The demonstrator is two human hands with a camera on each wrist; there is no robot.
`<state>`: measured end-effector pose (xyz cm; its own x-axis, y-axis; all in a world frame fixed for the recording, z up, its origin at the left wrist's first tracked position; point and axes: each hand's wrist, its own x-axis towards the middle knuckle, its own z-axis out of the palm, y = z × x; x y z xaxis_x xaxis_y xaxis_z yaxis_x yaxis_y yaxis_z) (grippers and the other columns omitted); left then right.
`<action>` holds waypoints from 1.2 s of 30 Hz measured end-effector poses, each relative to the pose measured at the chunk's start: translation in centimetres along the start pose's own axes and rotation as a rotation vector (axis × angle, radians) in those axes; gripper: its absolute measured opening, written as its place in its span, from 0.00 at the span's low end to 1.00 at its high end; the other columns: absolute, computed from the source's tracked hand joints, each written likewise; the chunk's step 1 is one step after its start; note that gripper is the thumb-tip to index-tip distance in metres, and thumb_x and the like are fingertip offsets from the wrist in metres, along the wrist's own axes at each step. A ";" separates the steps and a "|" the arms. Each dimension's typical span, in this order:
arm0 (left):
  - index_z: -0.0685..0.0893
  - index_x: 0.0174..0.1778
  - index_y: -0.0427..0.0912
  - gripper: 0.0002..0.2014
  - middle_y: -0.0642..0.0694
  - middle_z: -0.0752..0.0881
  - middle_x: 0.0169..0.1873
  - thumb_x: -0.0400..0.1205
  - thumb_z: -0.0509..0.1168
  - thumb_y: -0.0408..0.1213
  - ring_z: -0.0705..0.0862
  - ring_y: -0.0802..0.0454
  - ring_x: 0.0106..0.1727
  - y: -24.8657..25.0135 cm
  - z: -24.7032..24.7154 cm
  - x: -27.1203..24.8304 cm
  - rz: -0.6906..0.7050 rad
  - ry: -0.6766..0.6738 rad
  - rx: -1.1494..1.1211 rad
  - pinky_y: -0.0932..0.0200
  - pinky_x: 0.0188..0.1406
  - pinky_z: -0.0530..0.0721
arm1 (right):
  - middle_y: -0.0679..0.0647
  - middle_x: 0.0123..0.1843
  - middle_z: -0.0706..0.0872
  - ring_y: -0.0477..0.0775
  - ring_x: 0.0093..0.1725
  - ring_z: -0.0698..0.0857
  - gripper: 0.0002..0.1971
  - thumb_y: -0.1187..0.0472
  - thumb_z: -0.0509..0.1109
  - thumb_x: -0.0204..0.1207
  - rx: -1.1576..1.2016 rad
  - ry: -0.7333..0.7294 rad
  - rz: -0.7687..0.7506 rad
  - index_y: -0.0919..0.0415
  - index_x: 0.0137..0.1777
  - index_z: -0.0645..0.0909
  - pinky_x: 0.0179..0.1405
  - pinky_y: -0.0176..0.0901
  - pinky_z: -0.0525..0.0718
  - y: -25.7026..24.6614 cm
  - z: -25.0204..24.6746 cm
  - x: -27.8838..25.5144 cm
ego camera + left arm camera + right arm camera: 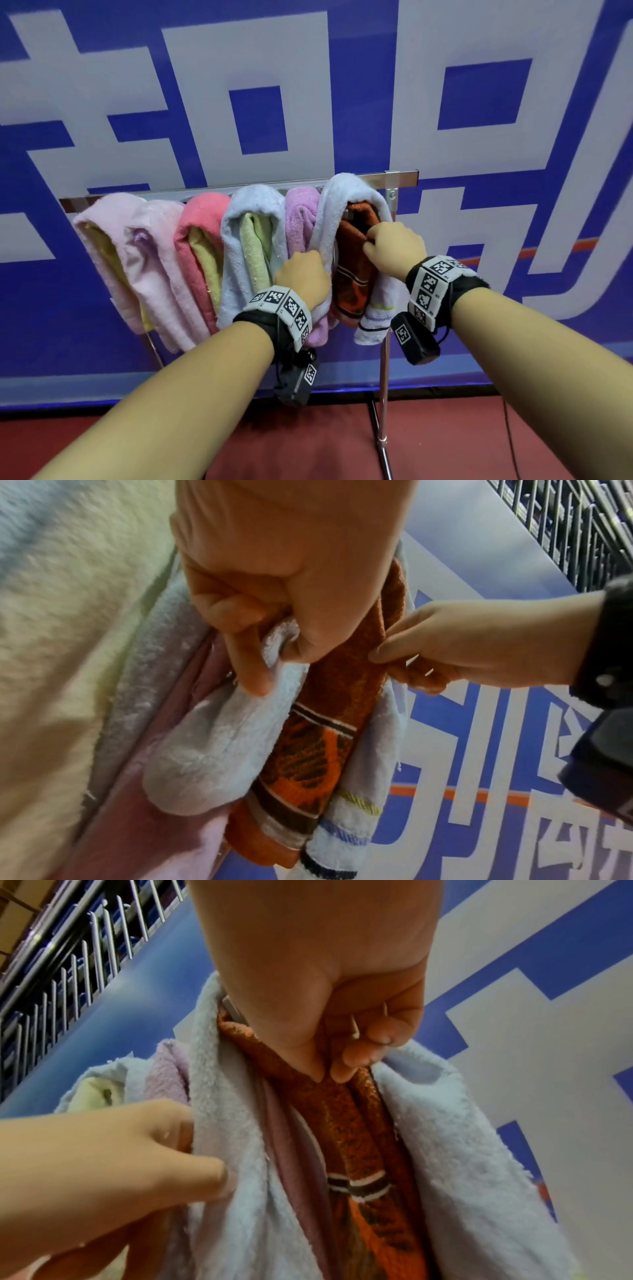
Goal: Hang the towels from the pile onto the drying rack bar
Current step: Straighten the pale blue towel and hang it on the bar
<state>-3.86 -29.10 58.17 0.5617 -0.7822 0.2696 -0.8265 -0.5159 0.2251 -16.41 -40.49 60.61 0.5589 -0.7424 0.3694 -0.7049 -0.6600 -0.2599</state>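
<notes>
Behind your rack a blue wall with big white shapes (479, 102) is filling the view. Towels are hanging folded along the drying rack bar (404, 175). Your left hand (303, 278) is gripping the pale blue towel (346, 192), fingers curled around its left edge. Your right hand (394, 245) is pinching the orange towel (352, 260) hanging inside it.

Towels cover most of the rack bar (376, 179), and the white towel (346, 192) wraps the orange towel (352, 260). The left wrist view's left side is blurred.
</notes>
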 end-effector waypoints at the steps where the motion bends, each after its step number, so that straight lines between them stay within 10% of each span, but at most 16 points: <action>1: 0.82 0.62 0.39 0.16 0.33 0.83 0.62 0.84 0.62 0.44 0.82 0.31 0.63 0.6 0.3 0.0 0.002 -0.029 -0.035 0.42 0.59 0.80 | 0.55 0.42 0.82 0.60 0.40 0.79 0.09 0.55 0.62 0.77 -0.008 0.008 0.003 0.54 0.45 0.83 0.37 0.47 0.75 0.1 -0.5 -0.1; 19: 0.78 0.64 0.34 0.18 0.32 0.83 0.64 0.81 0.59 0.37 0.81 0.31 0.65 1.4 1.0 1.8 0.002 -0.249 -0.219 0.46 0.62 0.78 | 0.53 0.29 0.80 0.57 0.33 0.80 0.11 0.55 0.65 0.70 0.114 -0.022 -0.001 0.56 0.28 0.77 0.28 0.40 0.71 -0.4 -2.1 -0.6; 29: 0.81 0.59 0.47 0.16 0.37 0.86 0.57 0.79 0.56 0.44 0.83 0.33 0.59 1.0 -3.7 0.1 0.054 -0.067 -0.140 0.44 0.55 0.82 | 0.50 0.42 0.86 0.57 0.45 0.83 0.05 0.54 0.65 0.77 0.147 0.105 -0.366 0.48 0.50 0.81 0.37 0.45 0.76 -3.8 -2.8 -2.1; 36: 0.78 0.63 0.50 0.14 0.38 0.84 0.57 0.84 0.54 0.45 0.82 0.34 0.60 -0.4 -4.8 -0.8 0.091 0.011 -0.064 0.44 0.52 0.80 | 0.52 0.34 0.81 0.63 0.36 0.85 0.12 0.55 0.58 0.81 -0.119 0.144 -0.470 0.50 0.63 0.75 0.34 0.52 0.83 -5.8 -3.1 -2.4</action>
<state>-3.83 -26.60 62.41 0.4854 -0.8204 0.3022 -0.8701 -0.4198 0.2581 -15.00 -34.49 64.05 0.7676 -0.3392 0.5438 -0.4412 -0.8951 0.0645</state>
